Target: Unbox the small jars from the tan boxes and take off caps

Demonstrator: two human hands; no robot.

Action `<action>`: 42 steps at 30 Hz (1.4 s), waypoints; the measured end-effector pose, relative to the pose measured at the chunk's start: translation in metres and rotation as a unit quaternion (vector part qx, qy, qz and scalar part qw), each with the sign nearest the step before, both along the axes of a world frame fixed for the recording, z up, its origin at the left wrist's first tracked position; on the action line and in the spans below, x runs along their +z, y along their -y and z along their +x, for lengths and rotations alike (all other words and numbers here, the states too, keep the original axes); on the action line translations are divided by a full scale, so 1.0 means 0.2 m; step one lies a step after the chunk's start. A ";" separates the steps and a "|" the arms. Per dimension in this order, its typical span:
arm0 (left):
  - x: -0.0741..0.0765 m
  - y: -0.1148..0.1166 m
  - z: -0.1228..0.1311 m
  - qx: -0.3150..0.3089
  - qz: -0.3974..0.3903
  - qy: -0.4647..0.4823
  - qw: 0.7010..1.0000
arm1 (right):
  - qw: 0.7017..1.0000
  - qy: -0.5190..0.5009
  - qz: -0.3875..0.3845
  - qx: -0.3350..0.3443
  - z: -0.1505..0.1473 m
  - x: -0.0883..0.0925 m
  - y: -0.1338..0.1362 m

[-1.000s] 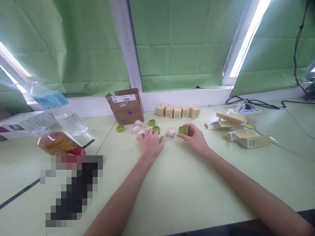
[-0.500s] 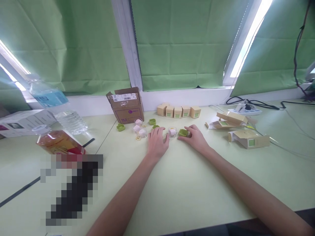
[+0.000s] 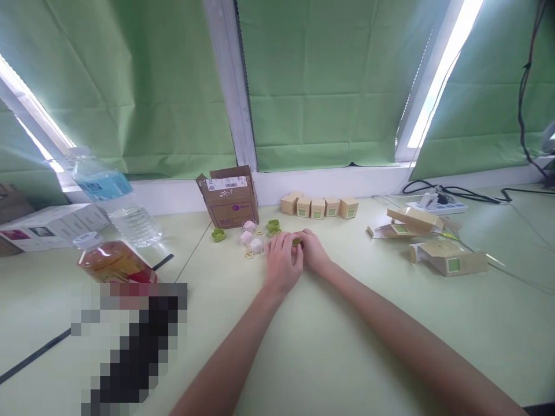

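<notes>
My left hand [image 3: 282, 263] and my right hand [image 3: 315, 252] meet over the table. Between their fingertips a small green cup [image 3: 297, 242] shows, mostly covered; my right fingers close on it. The left fingers and thumb curl round the same spot, but what they grip is hidden. The clear container with a pink piece cannot be seen now. Just left of my left hand lie pale pink pieces in clear containers [image 3: 256, 246] and a yellowish ring [image 3: 248, 254]. Other green cups [image 3: 273, 227] sit behind the left fingers, and one more green cup [image 3: 218, 234] is farther left.
An opened brown carton [image 3: 229, 199] stands at the back, beside a row of small tan boxes [image 3: 318, 208]. Unfolded tan boxes [image 3: 448, 257] and a power strip [image 3: 437, 206] lie right. Left are a water bottle [image 3: 117, 196], an amber drink bottle [image 3: 115, 261] and a white box [image 3: 52, 226].
My right hand has moved left with the green cup to meet my left hand. The clear container with the pink piece between them is now covered. The view has tilted slightly up.
</notes>
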State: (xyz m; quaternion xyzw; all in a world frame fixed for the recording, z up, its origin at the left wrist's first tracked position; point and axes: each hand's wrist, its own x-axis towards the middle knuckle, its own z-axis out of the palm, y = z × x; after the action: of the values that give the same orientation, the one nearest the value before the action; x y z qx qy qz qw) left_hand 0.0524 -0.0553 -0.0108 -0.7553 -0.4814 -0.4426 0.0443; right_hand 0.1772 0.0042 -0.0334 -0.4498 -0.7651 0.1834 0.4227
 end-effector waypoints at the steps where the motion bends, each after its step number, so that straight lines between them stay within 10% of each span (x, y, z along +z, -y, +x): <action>1: 0.00 0.00 0.00 -0.006 0.005 -0.004 1.000 | 1.000 0.002 0.010 0.027 -0.04 0.01 -0.01; 8: -0.02 0.00 -0.02 -0.059 -0.014 0.001 0.998 | 0.993 0.001 0.056 0.109 0.08 0.06 -0.09; 14: -0.08 -0.05 -0.03 -0.171 -0.183 -0.111 0.962 | 0.963 0.053 0.220 -0.146 0.35 0.13 -0.34; 23: -0.10 -0.08 -0.02 -0.037 -0.270 -0.053 0.961 | 0.912 0.301 0.194 -0.202 0.29 0.02 -0.64; 42: -0.05 -0.04 -0.02 -0.164 -0.226 0.081 0.957 | 0.995 0.000 0.100 -0.021 0.34 -0.01 0.15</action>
State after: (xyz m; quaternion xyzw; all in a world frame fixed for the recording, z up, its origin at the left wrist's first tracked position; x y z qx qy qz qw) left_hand 0.0485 -0.0474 -0.0217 -0.7757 -0.4405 -0.3832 -0.2397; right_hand 0.2448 -0.0251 -0.0356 -0.4218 -0.7699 0.0970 0.4689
